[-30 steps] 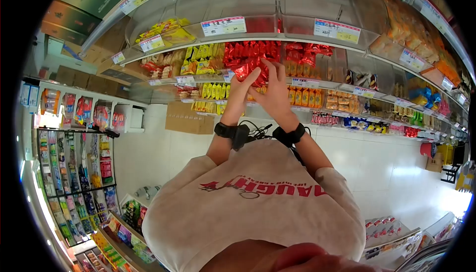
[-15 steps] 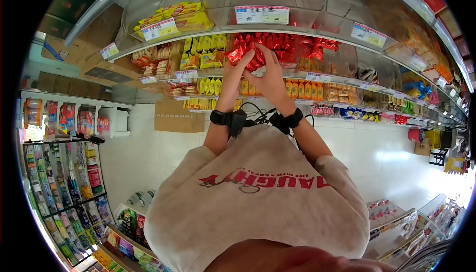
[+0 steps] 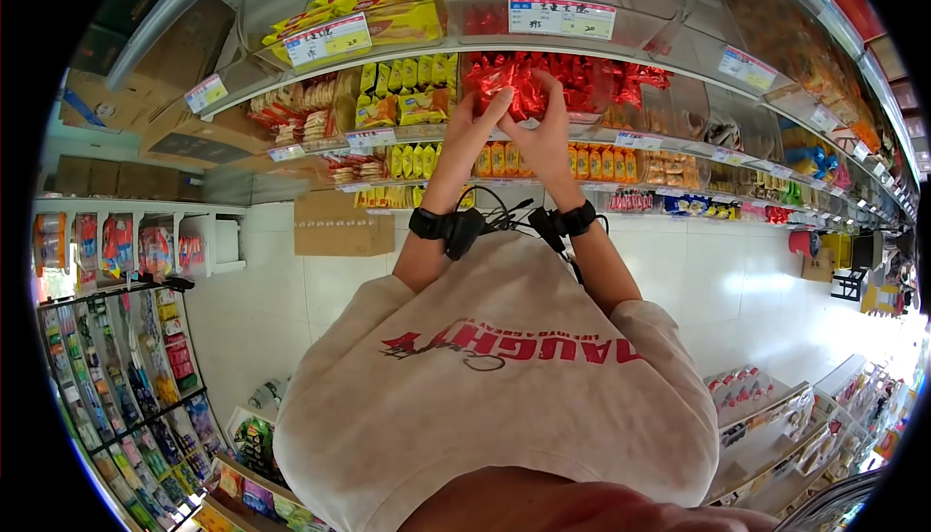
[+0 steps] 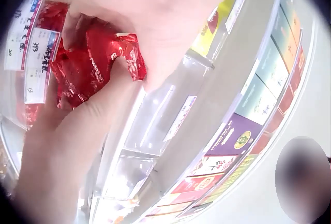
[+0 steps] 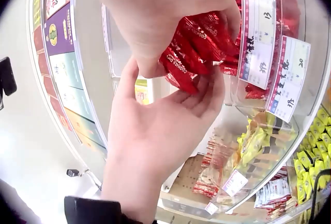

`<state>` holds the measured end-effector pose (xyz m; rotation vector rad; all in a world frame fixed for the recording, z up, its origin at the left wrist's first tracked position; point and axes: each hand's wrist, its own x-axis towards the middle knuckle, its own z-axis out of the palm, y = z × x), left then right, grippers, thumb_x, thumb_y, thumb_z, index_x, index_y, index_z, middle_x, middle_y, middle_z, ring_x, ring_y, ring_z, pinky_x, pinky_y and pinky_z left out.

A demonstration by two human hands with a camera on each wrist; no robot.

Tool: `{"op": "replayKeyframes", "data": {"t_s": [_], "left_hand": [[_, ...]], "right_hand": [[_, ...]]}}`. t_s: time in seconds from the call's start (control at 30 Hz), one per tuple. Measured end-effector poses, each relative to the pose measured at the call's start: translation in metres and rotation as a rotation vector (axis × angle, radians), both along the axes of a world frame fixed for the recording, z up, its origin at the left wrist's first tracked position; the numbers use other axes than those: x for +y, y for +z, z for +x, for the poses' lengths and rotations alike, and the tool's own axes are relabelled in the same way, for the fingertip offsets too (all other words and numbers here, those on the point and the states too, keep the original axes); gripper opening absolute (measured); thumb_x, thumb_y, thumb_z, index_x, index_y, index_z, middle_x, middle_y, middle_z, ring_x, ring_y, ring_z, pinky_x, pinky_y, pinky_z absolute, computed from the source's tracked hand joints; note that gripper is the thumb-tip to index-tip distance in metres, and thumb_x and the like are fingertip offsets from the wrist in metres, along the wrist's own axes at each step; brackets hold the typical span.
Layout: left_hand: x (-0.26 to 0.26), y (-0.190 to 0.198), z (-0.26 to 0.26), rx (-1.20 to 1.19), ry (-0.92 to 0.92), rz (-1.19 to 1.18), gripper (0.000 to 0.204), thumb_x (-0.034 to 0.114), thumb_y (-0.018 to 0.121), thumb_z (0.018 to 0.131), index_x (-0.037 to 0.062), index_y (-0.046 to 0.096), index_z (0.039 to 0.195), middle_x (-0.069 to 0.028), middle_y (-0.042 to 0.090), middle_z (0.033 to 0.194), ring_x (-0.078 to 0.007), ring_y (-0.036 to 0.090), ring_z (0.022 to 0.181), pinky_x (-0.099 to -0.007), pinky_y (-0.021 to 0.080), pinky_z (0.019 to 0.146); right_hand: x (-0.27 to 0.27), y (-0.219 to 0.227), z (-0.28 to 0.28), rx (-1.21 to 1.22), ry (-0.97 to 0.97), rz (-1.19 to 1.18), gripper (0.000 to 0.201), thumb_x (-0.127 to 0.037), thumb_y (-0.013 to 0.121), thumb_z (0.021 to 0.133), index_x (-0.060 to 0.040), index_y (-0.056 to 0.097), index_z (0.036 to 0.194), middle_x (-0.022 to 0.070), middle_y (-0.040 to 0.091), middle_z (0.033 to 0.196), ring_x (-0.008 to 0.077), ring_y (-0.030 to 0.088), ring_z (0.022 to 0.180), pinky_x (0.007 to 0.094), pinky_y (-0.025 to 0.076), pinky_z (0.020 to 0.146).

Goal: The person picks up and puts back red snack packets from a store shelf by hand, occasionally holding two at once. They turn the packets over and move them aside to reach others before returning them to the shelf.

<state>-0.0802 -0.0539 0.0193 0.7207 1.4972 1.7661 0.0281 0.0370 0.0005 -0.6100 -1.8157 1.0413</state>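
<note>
Several small shiny red cookie packets point(image 5: 189, 53) are bunched between my two hands, with "COOKIES" lettering on the wrappers in the right wrist view. My left hand point(image 3: 464, 141) holds the bunch from the left, its fingers curled up against the wrappers. From the other side my right hand point(image 3: 545, 139) grips it, thumb near the left thumb. In the left wrist view a red wrapper point(image 4: 93, 63) shows between the hands, part of it hidden by the fingers. Just behind, more red packets point(image 3: 582, 86) fill a clear shelf bin.
Yellow packets point(image 3: 412, 105) sit in the bin to the left, and orange packets point(image 3: 603, 163) line the shelf below. Above runs a ledge with price tags point(image 3: 561, 18). A cardboard box point(image 3: 341, 225) stands on the floor under the left side.
In the head view the shelf and its price tags have shifted right and slightly up. Both hands keep hold of the red packets and stay close together.
</note>
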Motion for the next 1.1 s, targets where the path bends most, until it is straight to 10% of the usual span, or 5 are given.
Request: {"op": "replayKeyframes", "data": {"t_s": [0.17,0.3,0.57,1.0,1.1], "left_hand": [[-0.017,0.006,0.005,0.625,0.313,0.121,0.05,0.029,0.067,0.101,-0.0043,0.053,0.136,-0.0158,0.061,0.118,-0.0236,0.063,0.107,-0.034,0.051,0.093],[-0.015,0.006,0.003,0.775,0.166,0.05,0.048,0.027,0.06,0.105,-0.0032,0.052,0.141,-0.018,0.061,0.126,-0.0248,0.063,0.111,-0.0377,0.05,0.095],[0.015,-0.011,-0.032,1.269,0.344,-0.2,0.025,0.021,0.06,0.096,0.0044,0.077,0.106,-0.0103,0.076,0.096,-0.032,0.057,0.096,-0.046,0.045,0.087],[0.03,-0.031,-0.032,1.344,0.41,-0.115,0.033,0.008,0.073,0.086,-0.0001,0.069,0.118,-0.0136,0.057,0.125,-0.0403,0.048,0.126,-0.0521,0.043,0.104],[0.032,-0.03,-0.034,1.308,0.49,-0.051,0.032,0.004,0.073,0.085,-0.0001,0.069,0.117,-0.0143,0.057,0.127,-0.0417,0.048,0.127,-0.0529,0.042,0.106]], "right_hand": [[0.001,0.012,-0.01,-0.09,-0.133,0.021,0.076,-0.027,0.088,0.075,-0.0022,0.05,0.136,0.0222,0.058,0.125,0.0394,0.06,0.114,0.0452,0.051,0.096],[0.001,0.017,-0.033,-0.377,-0.212,0.062,0.08,-0.029,0.084,0.077,-0.0057,0.044,0.142,0.0237,0.053,0.13,0.045,0.058,0.116,0.0507,0.054,0.091],[0.006,-0.013,-0.067,-0.501,-0.258,0.156,0.085,-0.024,0.074,0.086,0.0063,0.027,0.15,0.0321,0.045,0.14,0.0502,0.048,0.127,0.0544,0.047,0.103],[0.048,-0.024,-0.027,-0.4,0.136,0.145,0.064,-0.012,0.062,0.092,0.0074,0.038,0.148,0.0324,0.044,0.15,0.05,0.045,0.136,0.0471,0.049,0.106],[0.048,-0.018,-0.025,-0.284,0.039,0.295,0.051,-0.006,0.065,0.092,-0.0047,0.055,0.142,0.0269,0.06,0.124,0.0482,0.06,0.111,0.0501,0.054,0.092]]}}
